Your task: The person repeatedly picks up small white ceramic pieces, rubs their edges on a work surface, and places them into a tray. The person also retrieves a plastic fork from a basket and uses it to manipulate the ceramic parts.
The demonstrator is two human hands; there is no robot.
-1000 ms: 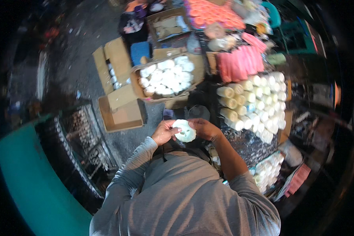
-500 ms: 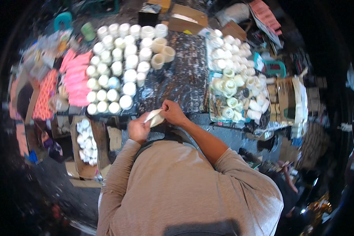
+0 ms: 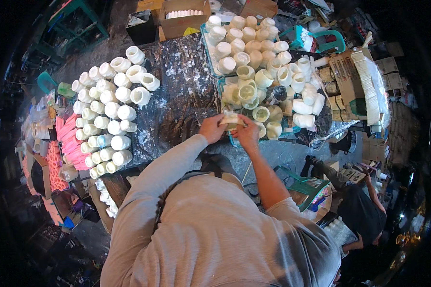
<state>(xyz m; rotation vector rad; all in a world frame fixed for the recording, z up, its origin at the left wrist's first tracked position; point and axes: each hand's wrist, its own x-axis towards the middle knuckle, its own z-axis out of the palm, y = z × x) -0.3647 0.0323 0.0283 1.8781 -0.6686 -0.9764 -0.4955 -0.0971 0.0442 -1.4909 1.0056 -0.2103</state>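
Observation:
Between my two hands is a small cream-coloured piece (image 3: 231,119), thin-walled and pale like the cups nearby; its exact kind is unclear. My left hand (image 3: 212,128) pinches its left side, and my right hand (image 3: 247,133) grips its right side with bent fingers. Both are at the table's near edge, beside the crate of pale cups (image 3: 248,91), some of them hollow with open mouths. To the left, rows of white cups (image 3: 111,111) stand on the dark plastic-covered table (image 3: 177,95).
Pink strips (image 3: 71,141) lie past the left cups. An open carton (image 3: 184,21) stands at the far edge. White pouches (image 3: 304,112) lie right of the crate. A green stool (image 3: 304,184) is low on the right, with another person (image 3: 361,210) beyond it.
My view has turned to the right. My hands and the cream piece have gone from in front of the bare tabletop to beside the crate of pale cups.

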